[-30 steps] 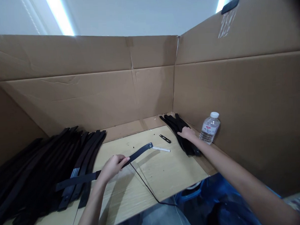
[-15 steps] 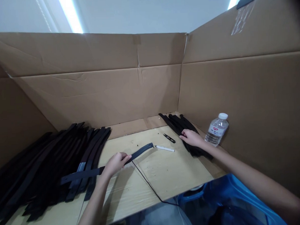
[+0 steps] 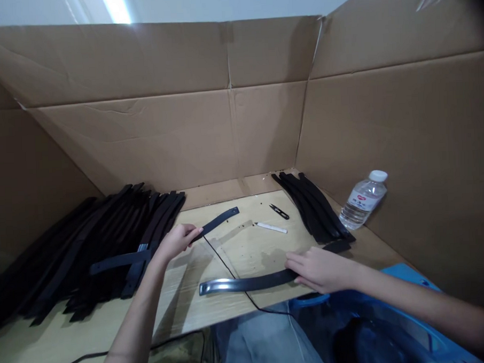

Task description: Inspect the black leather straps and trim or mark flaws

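The head camera looks forward and down over the tabletop [image 3: 191,307]; the cardboard wall [image 3: 144,148] stands close ahead.

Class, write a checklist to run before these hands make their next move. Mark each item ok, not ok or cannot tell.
1. Left hand grips the black strip: ok.
2. Right hand grips the shiny-ended strip: ok.
3. Cord uncrossed by either strip: not ok, the shiny-ended one crosses it.
4. White pen apart from both hands: ok.
5. Bottle capped: ok.
6. Snips shut: cannot tell, too small.
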Demonstrator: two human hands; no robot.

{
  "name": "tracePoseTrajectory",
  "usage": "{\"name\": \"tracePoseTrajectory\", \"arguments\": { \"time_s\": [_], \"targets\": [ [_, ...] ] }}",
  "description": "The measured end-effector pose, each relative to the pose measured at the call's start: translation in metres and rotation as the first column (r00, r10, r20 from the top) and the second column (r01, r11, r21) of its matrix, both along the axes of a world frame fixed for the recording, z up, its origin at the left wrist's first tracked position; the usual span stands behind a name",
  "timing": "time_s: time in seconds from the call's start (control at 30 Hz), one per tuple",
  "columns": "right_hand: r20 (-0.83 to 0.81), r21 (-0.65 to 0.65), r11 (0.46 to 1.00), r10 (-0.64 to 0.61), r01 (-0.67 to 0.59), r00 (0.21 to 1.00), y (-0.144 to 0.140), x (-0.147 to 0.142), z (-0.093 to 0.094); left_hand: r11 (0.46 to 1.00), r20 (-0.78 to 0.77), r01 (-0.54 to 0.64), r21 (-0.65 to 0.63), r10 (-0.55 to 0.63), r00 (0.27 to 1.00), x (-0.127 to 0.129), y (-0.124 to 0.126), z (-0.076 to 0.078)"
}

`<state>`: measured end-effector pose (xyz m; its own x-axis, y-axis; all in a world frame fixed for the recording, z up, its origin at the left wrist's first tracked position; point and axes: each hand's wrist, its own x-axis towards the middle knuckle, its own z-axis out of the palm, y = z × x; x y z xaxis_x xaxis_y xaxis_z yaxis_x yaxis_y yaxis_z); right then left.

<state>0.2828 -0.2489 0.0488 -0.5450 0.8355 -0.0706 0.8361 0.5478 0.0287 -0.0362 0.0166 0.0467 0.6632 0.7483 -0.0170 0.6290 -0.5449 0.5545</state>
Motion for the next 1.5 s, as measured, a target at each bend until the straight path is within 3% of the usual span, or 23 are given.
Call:
{"name": "tracePoseTrajectory", "arguments": {
  "time_s": [0.27, 0.43, 0.63, 0.9, 1.23, 1.37, 1.5],
  "targets": [
    [-0.137, 0.011, 0.993, -0.118, 0.121, 0.984, 0.052, -0.04, -0.024, 0.997, -0.013, 0.012, 0.07, -0.011, 1.0, 0.014, -0.015, 0.024],
    [-0.182, 0.033, 0.974, -0.213, 0.223, 0.96, 0.091, -0.058, -0.033, 0.991, -0.005, 0.082, 0.109, -0.082, 0.997, 0.032, -0.024, 0.032],
    [-0.222, 0.032, 0.963, -0.253, 0.266, 0.942, 0.118, -0.071, -0.042, 0.994, -0.023, 0.077, 0.073, -0.076, 0.997, 0.043, -0.021, 0.021],
    [-0.271, -0.005, 0.965, -0.255, 0.264, 0.928, 0.124, -0.072, -0.053, 0.996, -0.027, 0.088, 0.026, -0.087, 0.996, 0.05, -0.018, 0.002],
    [-0.372, -0.062, 0.957, -0.286, 0.283, 0.883, 0.128, -0.064, -0.054, 0.988, 0.013, 0.126, -0.09, -0.125, 0.992, 0.064, 0.0, 0.007],
    [-0.412, -0.06, 0.909, -0.398, 0.412, 0.819, 0.127, -0.044, -0.052, 0.982, 0.032, 0.142, -0.127, -0.139, 0.99, 0.073, 0.018, 0.012],
    [-0.401, -0.032, 0.785, -0.578, 0.619, 0.711, 0.129, -0.008, -0.056, 0.97, 0.015, 0.174, -0.168, -0.174, 0.985, 0.086, 0.032, 0.017]
  ]
}}
